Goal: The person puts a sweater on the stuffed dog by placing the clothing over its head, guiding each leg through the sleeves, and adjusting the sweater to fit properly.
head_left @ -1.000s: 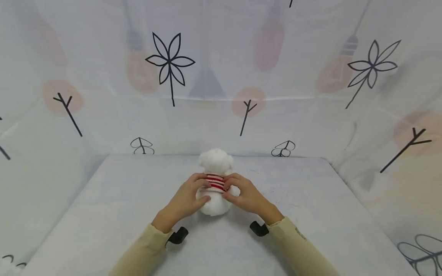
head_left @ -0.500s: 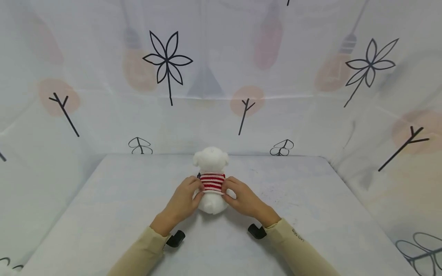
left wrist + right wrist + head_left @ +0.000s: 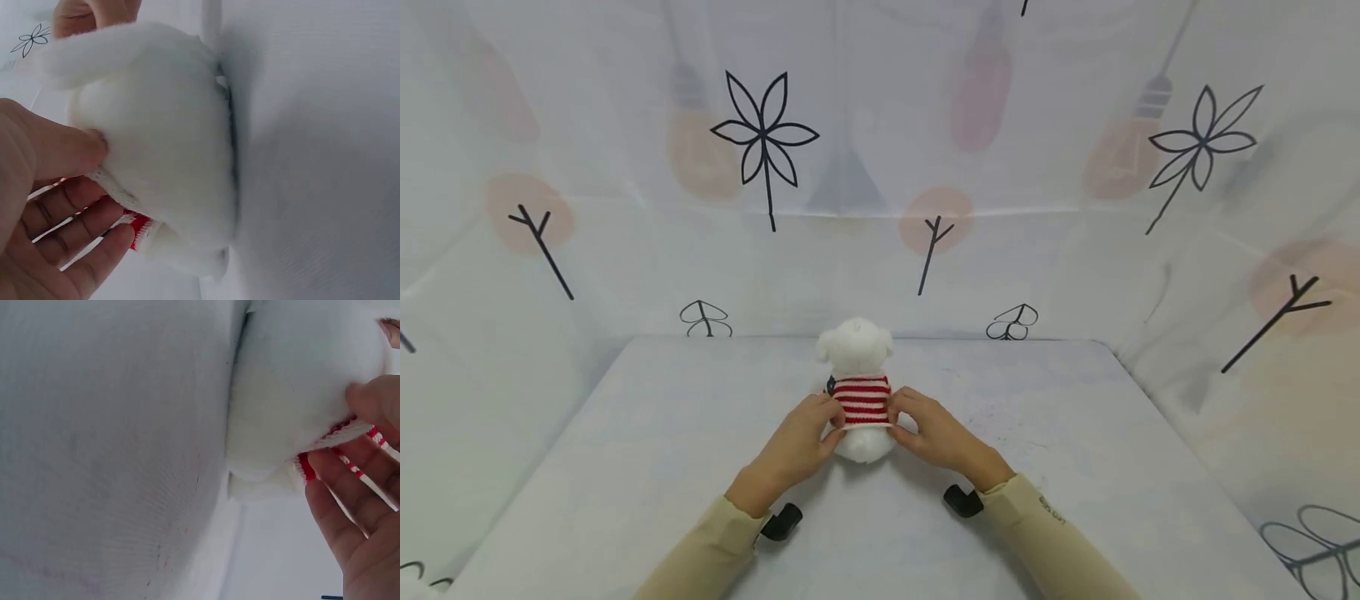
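Observation:
A white plush toy animal (image 3: pixel 855 346) sits upright on the table with its back towards the head camera. Round its torso is a red-and-white striped knit sweater (image 3: pixel 863 400), whose hem lies above the rounded white bottom. My left hand (image 3: pixel 801 437) pinches the hem at the left side between thumb and fingers. On the opposite side, my right hand (image 3: pixel 936 429) pinches the hem the same way. Both wrist views show the plush body (image 3: pixel 162 137) close up, with thumbs at the sweater edge (image 3: pixel 306 467) and the other fingers spread below. The toy's front is hidden.
The pale table (image 3: pixel 625 467) stretches to both sides of the toy. Behind it hangs a white cloth backdrop (image 3: pixel 850 275) printed with flowers and twigs. A black wrist mount (image 3: pixel 782 522) sticks out by the left sleeve, another black mount (image 3: pixel 962 502) by the right.
The sweater's hem has come down the toy's back and more stripes show. My fingers have moved off the back to the hem's two sides. The toy appears slightly further left.

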Motion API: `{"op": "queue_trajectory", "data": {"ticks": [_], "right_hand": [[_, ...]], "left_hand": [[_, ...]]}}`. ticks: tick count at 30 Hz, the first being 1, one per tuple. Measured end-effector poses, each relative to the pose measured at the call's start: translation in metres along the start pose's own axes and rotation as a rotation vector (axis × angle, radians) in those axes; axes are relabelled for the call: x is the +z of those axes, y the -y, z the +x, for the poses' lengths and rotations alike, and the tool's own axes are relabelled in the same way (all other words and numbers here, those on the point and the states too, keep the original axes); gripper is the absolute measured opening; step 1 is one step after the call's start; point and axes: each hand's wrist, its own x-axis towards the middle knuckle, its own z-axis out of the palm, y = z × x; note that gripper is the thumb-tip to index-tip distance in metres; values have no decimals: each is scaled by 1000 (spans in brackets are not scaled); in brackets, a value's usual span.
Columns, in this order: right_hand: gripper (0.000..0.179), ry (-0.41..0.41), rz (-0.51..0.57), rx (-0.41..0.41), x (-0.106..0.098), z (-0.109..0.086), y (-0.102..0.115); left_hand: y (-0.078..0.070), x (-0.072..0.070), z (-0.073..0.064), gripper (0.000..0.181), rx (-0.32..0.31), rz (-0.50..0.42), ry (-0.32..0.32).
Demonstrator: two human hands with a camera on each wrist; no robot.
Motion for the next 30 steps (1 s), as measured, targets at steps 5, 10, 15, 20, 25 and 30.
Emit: {"op": "queue_trajectory", "data": {"ticks": [5,10,15,20,25,30], "right_hand": [[23,57,27,51,1,-1,1],[20,85,8,38,3,0,3],[19,116,-5,48,1,1,4],[21,207,-16,94,-4,1,4],[22,247,0,132,-6,0,2],[23,240,11,142,-4,0,0]], "left_hand": [[-1,3,-1,23,36,16,28],[0,3,1,31,87,52,39],[1,6,1,25,119,72,-13],[1,7,3,22,145,101,-20],[0,2,1,21,74,19,80],[1,-1,1,22,29,-2,173]]}}
